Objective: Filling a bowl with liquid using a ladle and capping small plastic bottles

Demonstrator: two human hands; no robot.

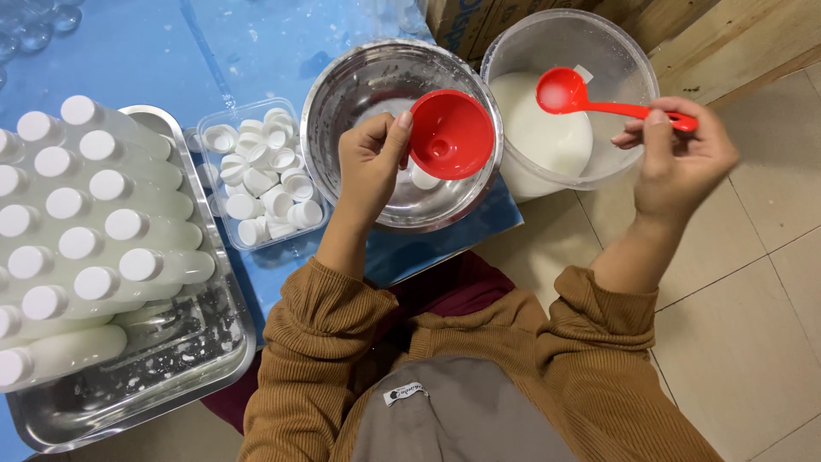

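Head view shows the left hand [369,162] gripping a red funnel [451,134] over the steel bowl [342,85], the right hand [680,158] holding a red ladle [564,91] above the milk tub [633,60], seemingly mid-filling.

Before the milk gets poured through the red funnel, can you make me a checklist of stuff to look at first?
1. Funnel held firmly: ok. The left hand grips the red funnel by its rim.
2. Funnel sitting in a bottle: cannot tell. A white shape shows below it, over the steel bowl, but the neck is hidden.
3. Ladle loaded: ok. The red ladle in the right hand holds white liquid.
4. Ladle over the funnel: not ok. It is above the clear bucket.
5. Caps ready: ok. White caps fill the clear tub.
6. Room for another bottle: ok. The steel tray of filled bottles has bare space.
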